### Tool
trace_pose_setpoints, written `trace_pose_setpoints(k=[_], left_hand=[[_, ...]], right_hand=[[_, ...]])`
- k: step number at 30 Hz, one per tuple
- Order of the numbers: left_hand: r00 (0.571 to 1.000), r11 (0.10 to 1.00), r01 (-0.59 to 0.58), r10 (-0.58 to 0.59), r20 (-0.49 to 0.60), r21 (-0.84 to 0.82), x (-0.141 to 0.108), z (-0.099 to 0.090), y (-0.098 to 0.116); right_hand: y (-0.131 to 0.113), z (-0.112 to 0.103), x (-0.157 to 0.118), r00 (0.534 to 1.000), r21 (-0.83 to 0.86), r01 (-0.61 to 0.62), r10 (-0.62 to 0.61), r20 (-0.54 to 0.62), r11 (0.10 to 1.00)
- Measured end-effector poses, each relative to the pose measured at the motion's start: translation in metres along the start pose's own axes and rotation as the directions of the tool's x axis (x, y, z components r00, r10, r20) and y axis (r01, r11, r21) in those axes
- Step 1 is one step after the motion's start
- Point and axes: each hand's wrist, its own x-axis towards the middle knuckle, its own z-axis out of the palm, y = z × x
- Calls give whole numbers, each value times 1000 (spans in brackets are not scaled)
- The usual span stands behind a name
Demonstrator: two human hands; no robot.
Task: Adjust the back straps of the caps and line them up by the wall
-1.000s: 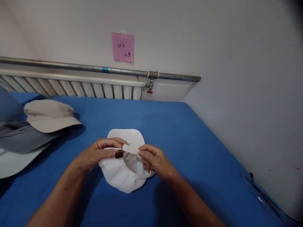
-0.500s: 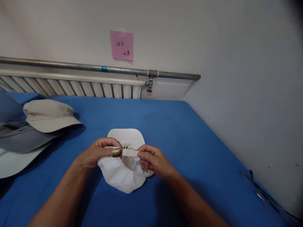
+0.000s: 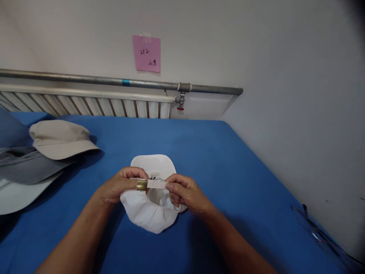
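A white baseball cap (image 3: pixel 151 217) lies on the blue cover with its brim (image 3: pixel 155 163) pointing away from me and its back opening towards me. My left hand (image 3: pixel 121 184) pinches the cap's back edge beside a brass-coloured buckle (image 3: pixel 142 185), thumb against the metal. From the buckle a white strap (image 3: pixel 156 184) runs across to the right. My right hand (image 3: pixel 185 192) is closed on the other end of that strap, thumb on top and the other fingers curled under. The strap looks straight between the two hands. The cap's inside shows partly below it.
To the left lie a beige cap (image 3: pixel 62 139), a grey cap (image 3: pixel 37 165) and a pale cap (image 3: pixel 28 194), overlapping. Eyeglasses (image 3: pixel 316 236) rest at the right by the wall. A radiator (image 3: pixel 114 106), a pipe (image 3: pixel 94 79) and a pink note (image 3: pixel 146 53) are at the back.
The buckle shows more fully now, with the strap's left end meeting it. My left hand has shifted slightly right along with the cap. My right hand keeps its hold.
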Motion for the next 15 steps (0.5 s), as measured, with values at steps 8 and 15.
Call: trace_pose_setpoints(k=[8,15], left_hand=[[1000,1000,12,-12,2,-8,0,2,0],[1000,1000,21,-21,14,5,0,1,1]], right_hand=[[0,1,-1,1000,-31,3,-3,22,1000],[-2,1,0,1000,-57,4,-4,4,998]])
